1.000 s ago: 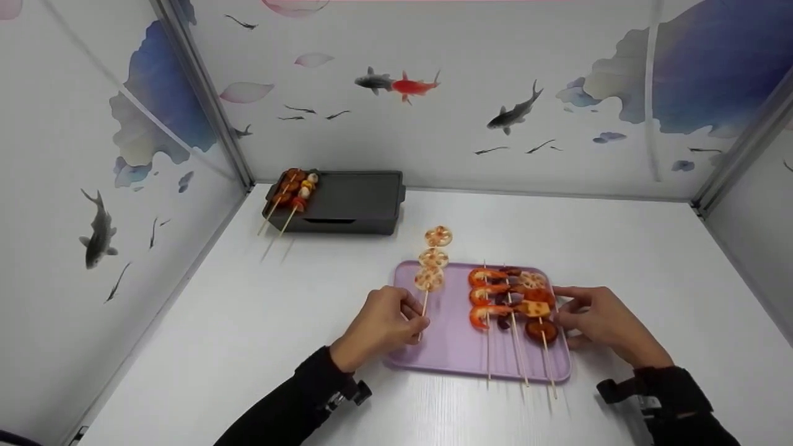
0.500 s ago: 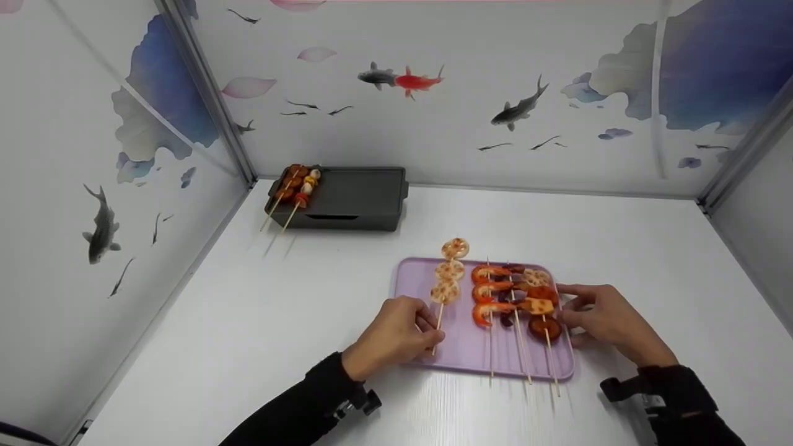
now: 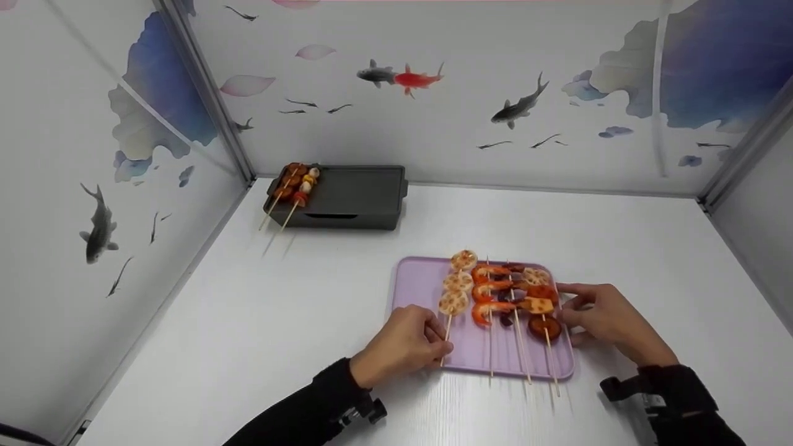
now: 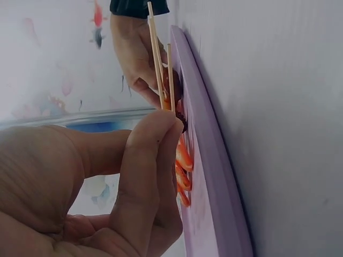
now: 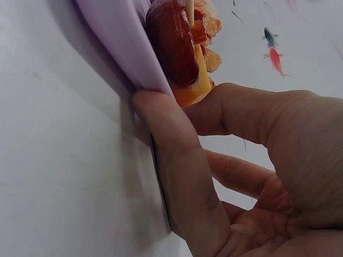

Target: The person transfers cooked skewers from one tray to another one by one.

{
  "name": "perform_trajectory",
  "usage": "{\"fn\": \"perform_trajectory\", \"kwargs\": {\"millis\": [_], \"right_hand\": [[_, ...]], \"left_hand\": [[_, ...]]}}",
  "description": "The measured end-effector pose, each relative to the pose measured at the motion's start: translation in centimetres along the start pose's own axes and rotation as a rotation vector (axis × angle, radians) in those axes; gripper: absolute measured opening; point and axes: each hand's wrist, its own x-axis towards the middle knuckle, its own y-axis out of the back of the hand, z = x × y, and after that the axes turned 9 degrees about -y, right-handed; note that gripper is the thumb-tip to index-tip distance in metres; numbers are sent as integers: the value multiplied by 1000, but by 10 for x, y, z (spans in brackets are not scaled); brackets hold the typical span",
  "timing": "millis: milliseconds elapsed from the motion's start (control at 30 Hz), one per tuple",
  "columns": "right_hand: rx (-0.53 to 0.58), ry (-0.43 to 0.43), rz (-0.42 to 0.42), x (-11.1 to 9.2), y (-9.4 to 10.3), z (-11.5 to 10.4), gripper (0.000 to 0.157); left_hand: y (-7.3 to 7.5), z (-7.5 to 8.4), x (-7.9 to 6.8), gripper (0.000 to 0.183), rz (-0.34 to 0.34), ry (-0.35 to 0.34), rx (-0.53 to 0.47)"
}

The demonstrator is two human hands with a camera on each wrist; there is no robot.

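Observation:
In the head view my left hand (image 3: 403, 341) pinches the stick of a lotus root skewer (image 3: 454, 303) low down, over the left-middle part of a lilac tray (image 3: 415, 272). The slices lie just left of a shrimp skewer (image 3: 483, 314). Whether they touch the tray is unclear. Further right on it are a partly hidden dark skewer (image 3: 505, 320) and a mixed skewer (image 3: 545, 329) with a brown round piece at the bottom. My right hand (image 3: 610, 322) grips the tray's right rim between thumb and fingers, seen close in the right wrist view.
A dark grey grill (image 3: 365, 192) stands at the back left, bearing a brown skewer (image 3: 288, 189) and a mixed vegetable skewer (image 3: 305, 189) with sticks overhanging its front. White panels with painted fish close off the back and sides of the white table (image 3: 297, 322).
My left hand has carried the lotus root skewer rightward and toward me, lowering it beside the shrimp skewer. My right hand stays at the tray's rim.

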Motion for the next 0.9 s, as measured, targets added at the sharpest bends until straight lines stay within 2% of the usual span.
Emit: {"fn": "perform_trajectory", "kwargs": {"millis": [367, 633, 900], "right_hand": [[-40, -8, 17, 1, 2, -1, 74], [-15, 2, 7, 1, 1, -2, 73], [-14, -7, 5, 2, 1, -1, 74]], "left_hand": [[-12, -1, 0, 12, -25, 61, -83], [-16, 1, 1, 13, -18, 58, -100], [-21, 4, 3, 14, -20, 111, -157]]}}
